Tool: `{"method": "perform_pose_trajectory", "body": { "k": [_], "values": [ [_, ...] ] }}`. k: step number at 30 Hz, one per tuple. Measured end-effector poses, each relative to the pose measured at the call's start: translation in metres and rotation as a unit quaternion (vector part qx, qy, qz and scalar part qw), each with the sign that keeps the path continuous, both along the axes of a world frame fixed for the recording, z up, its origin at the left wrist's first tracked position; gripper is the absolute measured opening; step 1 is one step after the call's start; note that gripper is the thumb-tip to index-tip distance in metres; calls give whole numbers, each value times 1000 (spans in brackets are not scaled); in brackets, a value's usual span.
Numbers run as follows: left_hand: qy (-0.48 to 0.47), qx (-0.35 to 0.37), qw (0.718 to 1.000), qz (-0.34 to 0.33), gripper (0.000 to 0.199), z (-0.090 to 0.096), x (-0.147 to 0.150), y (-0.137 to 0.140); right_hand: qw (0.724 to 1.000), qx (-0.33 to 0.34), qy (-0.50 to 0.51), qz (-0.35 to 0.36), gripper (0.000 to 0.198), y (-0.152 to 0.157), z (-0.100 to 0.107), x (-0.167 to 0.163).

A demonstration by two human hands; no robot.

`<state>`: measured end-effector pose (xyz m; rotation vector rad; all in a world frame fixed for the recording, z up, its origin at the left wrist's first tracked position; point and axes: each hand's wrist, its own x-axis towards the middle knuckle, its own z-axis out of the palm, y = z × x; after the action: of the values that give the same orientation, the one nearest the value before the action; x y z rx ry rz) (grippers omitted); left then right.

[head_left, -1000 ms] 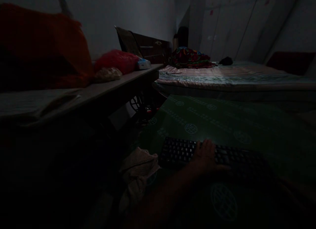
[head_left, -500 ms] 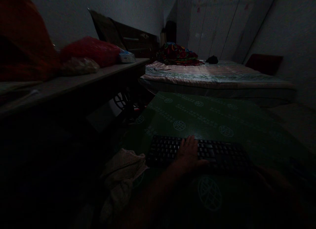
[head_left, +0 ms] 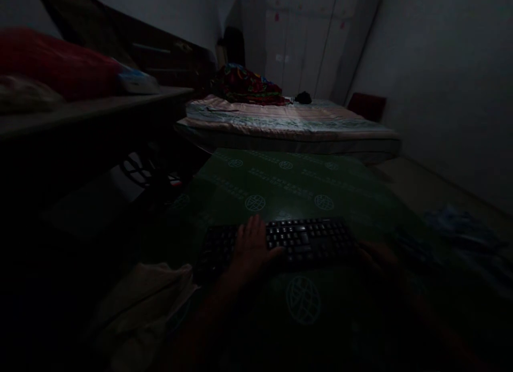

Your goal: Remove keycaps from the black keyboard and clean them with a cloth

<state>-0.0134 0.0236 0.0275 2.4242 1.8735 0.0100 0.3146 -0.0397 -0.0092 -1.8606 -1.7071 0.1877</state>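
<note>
A black keyboard [head_left: 320, 241] lies on a table covered in dark green sheeting [head_left: 288, 187] printed with pale globes and lettering. My left hand [head_left: 251, 246] rests flat across the left-middle keys, fingers stretched forward and thumb out to the right. At the keyboard's right end is my right hand [head_left: 380, 257], its fingers close against the corner; in the dark I cannot tell how they are bent. A light brown cloth [head_left: 148, 297] lies crumpled at the near left, by the keyboard's left corner.
A bed [head_left: 288, 121] with a colourful blanket [head_left: 248, 86] stands beyond the table. Along the left runs a shelf-like surface [head_left: 160, 98] bearing a red bundle [head_left: 60, 64]. A dark object [head_left: 417, 246] lies at the table's right, with bluish cloth [head_left: 460, 222] beyond it.
The view has swung to the right, so everything appears shifted left. My left hand stays flat on the keyboard and my right hand stays at its right end.
</note>
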Motion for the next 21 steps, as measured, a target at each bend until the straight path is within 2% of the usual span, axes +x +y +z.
{"method": "perform_pose_trajectory", "body": {
  "k": [4,7,11,14,18,21],
  "values": [
    [17,19,1000,-3,82,-2,-7,9,986,142,-83,33,32,11,5,-18],
    [13,18,1000,-5,79,0,-9,11,973,175,-129,71,33,20,10,-42],
    [22,51,998,23,76,3,-21,12,974,114,-158,113,44,33,21,-75],
    [32,62,995,70,81,-2,-35,14,980,43,-166,100,55,43,25,-90],
    [17,46,995,91,83,-10,-45,16,980,-32,-169,97,58,51,21,-98],
    [13,45,995,92,81,-10,-46,16,980,-48,-169,89,58,52,15,-100]
  ]
}}
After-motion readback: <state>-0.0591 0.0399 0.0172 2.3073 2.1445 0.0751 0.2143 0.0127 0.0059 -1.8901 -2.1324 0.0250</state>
